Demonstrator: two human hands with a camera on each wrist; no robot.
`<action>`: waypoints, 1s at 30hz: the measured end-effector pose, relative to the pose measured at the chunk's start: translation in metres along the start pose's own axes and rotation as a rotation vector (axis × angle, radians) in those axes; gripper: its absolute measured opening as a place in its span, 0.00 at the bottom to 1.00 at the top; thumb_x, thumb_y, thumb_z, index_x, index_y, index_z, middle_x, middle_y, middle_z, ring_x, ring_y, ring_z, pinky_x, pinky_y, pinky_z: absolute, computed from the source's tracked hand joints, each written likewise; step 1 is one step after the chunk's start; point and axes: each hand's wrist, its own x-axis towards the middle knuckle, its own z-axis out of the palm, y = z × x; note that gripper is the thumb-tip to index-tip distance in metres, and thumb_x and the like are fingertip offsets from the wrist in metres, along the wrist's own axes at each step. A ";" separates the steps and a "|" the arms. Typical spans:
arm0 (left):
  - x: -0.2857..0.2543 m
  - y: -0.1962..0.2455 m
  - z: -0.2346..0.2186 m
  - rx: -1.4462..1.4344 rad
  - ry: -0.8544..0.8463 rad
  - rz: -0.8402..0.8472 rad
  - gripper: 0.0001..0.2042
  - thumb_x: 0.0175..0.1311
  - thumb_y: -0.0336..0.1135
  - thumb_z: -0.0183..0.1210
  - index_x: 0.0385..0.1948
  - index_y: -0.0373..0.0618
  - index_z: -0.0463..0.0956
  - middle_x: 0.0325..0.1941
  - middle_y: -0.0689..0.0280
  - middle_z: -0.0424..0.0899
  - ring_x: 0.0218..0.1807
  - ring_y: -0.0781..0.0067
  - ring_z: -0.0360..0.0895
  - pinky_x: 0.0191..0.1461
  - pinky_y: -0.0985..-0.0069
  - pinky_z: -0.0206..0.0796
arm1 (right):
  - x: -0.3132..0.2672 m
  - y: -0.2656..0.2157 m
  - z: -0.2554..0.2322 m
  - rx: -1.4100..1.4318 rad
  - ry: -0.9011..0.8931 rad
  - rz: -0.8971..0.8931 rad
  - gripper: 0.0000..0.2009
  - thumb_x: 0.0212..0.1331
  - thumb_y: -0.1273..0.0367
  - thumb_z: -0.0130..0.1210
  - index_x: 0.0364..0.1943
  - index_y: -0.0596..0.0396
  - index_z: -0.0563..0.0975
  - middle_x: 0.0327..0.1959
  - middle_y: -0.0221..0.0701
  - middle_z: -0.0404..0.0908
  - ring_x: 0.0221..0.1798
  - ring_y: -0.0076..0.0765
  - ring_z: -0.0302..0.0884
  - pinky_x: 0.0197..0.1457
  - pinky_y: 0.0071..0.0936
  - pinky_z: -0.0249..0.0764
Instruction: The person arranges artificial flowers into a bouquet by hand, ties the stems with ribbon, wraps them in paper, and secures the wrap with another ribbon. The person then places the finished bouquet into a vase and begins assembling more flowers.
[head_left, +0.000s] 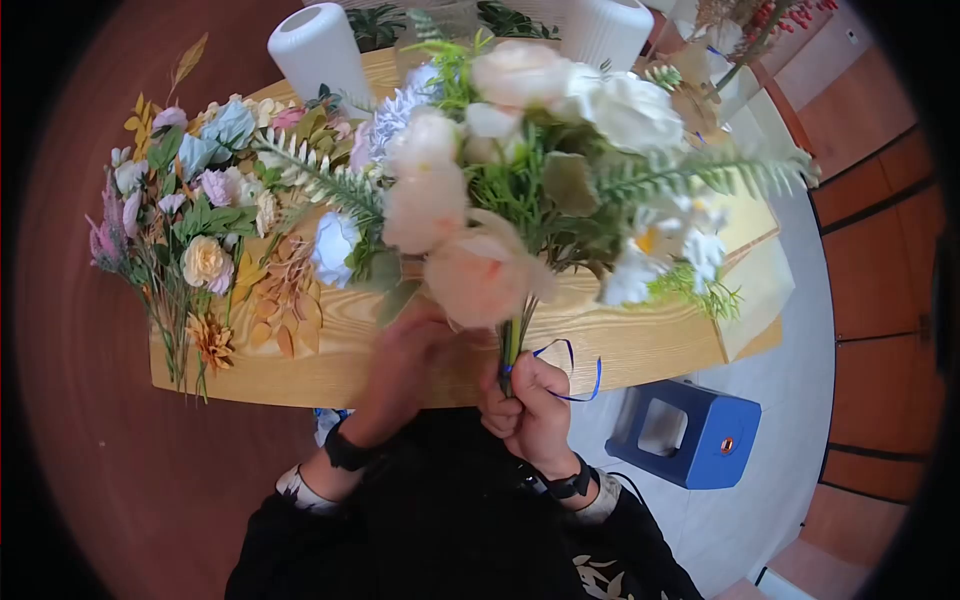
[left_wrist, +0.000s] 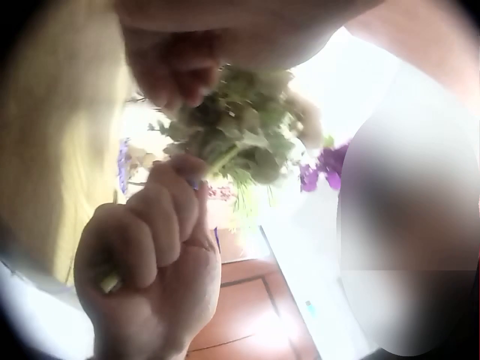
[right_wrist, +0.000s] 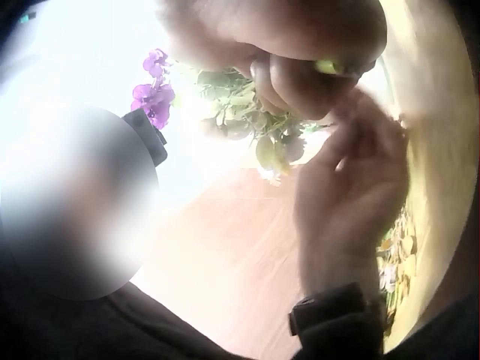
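- A wooden table [head_left: 645, 335] spans the space ahead of both hands, likely serving as a surface for laying stems within reach.
- Nearest, the right hand [head_left: 530, 408] is closed firmly around the stems [head_left: 514, 340] of the bunch [head_left: 520, 185]; gripping them low and together probably lets the blooms fan out without being crushed.
- The left hand [head_left: 400, 365] is just beside it, under the pale blooms; it is blurred, so whether it grasps anything or is empty I cannot tell.
- The bunch stands upright above the right fist, its heads spreading over the near part of the table, pink and white blooms among green sprays.
- A blue ribbon [head_left: 598, 375] loops out to the right of the right hand from the stems, its loop hanging free of the fist.
- Low to the right of the right hand is a blue stool [head_left: 705, 440], beside the table.
- Beyond the left hand, loose flowers [head_left: 215, 190] lie with many stems towards the person, which would make them easy to pick up.
- Farthest, past the bunch, stand two white vases [head_left: 320, 60], one to either side.
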 end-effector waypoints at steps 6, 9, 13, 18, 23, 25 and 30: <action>0.025 0.040 0.009 -1.517 -0.732 -0.547 0.09 0.62 0.33 0.48 0.37 0.38 0.73 0.37 0.60 0.76 0.41 0.71 0.71 0.50 0.78 0.62 | 0.000 -0.001 0.005 -0.019 -0.158 0.082 0.23 0.64 0.53 0.36 0.24 0.62 0.64 0.11 0.22 0.51 0.09 0.16 0.41 0.11 0.16 0.38; 0.022 0.027 0.026 -1.540 -0.451 -0.379 0.14 0.65 0.39 0.45 0.40 0.38 0.72 0.38 0.62 0.76 0.41 0.71 0.72 0.50 0.76 0.62 | 0.000 -0.003 0.002 0.000 -0.138 0.066 0.23 0.65 0.53 0.36 0.23 0.60 0.63 0.10 0.23 0.51 0.09 0.16 0.41 0.10 0.16 0.37; 0.020 0.011 0.029 -1.837 -0.480 -0.648 0.14 0.65 0.41 0.47 0.41 0.39 0.70 0.34 0.66 0.73 0.42 0.74 0.71 0.51 0.75 0.63 | 0.000 -0.010 0.007 0.021 0.031 0.021 0.21 0.66 0.55 0.33 0.27 0.60 0.66 0.12 0.22 0.52 0.10 0.15 0.42 0.11 0.15 0.38; 0.008 0.005 0.033 -1.756 -0.170 -0.475 0.13 0.65 0.38 0.47 0.41 0.38 0.69 0.30 0.67 0.72 0.42 0.69 0.72 0.53 0.70 0.64 | 0.003 -0.002 -0.008 0.022 0.050 -0.083 0.18 0.67 0.59 0.34 0.41 0.63 0.67 0.16 0.23 0.54 0.14 0.14 0.44 0.15 0.14 0.41; 0.003 0.004 0.035 -1.543 0.012 -0.373 0.11 0.66 0.38 0.47 0.36 0.37 0.70 0.25 0.67 0.70 0.38 0.70 0.72 0.48 0.69 0.66 | 0.000 0.002 -0.008 -0.112 0.057 -0.103 0.17 0.66 0.61 0.39 0.43 0.65 0.67 0.16 0.23 0.54 0.13 0.15 0.43 0.15 0.15 0.40; 0.005 0.010 0.029 -1.396 0.067 -0.275 0.11 0.67 0.36 0.45 0.32 0.36 0.70 0.26 0.64 0.72 0.35 0.69 0.73 0.46 0.71 0.67 | -0.004 -0.002 -0.005 -0.110 0.046 -0.098 0.16 0.65 0.62 0.41 0.43 0.65 0.67 0.17 0.24 0.55 0.14 0.15 0.43 0.15 0.15 0.40; 0.001 0.024 0.020 -1.264 0.045 -0.195 0.12 0.67 0.34 0.45 0.27 0.35 0.71 0.23 0.63 0.73 0.33 0.70 0.74 0.44 0.71 0.67 | -0.014 -0.004 -0.012 -0.222 -0.010 -0.127 0.14 0.65 0.65 0.42 0.47 0.63 0.67 0.20 0.25 0.60 0.16 0.14 0.46 0.18 0.14 0.44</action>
